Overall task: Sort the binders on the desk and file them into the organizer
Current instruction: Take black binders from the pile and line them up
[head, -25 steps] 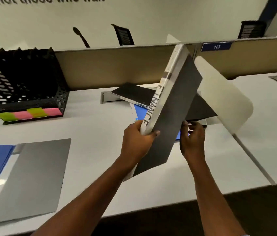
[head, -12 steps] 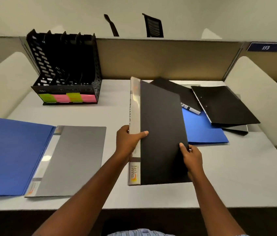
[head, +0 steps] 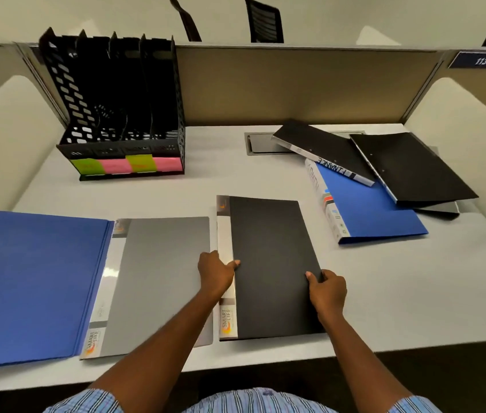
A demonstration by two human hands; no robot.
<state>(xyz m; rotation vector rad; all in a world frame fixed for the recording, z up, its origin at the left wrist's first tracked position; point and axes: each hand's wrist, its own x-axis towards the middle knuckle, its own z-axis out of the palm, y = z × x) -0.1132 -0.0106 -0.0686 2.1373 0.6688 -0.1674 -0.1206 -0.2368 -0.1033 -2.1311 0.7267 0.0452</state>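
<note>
Head view: a white desk (head: 176, 192) seen from above, with binders and one organizer.
Binders, total: six visible.
Row at the front: three, flat and side by side: a blue binder (head: 33, 281) at the left, a grey binder (head: 158, 275) just beside it, a black binder (head: 268, 263) to the right of the grey one.
Pile at back right: three more overlapping: a blue ADMIN binder (head: 370, 210) underneath, a black FINANCE binder (head: 322, 147) across its top edge, a plain black binder (head: 411, 168) on the right. A grey edge shows beneath that pile; I cannot tell what it is.
Organizer (head: 122, 114): one, black, perforated, with upright dividers, at back left; four sticky labels (head: 126, 165) on its front, alternating green and pink.
Black binder in hand: matt black cover, silvery-white spine strip with an orange logo reading SMART LIFE near the lower end; lies flat, spine to the left.
Left hand (head: 216, 272): grasps the spine edge, thumb on top.
Right hand (head: 326, 289): grasps the right edge, thumb on the cover.
</note>
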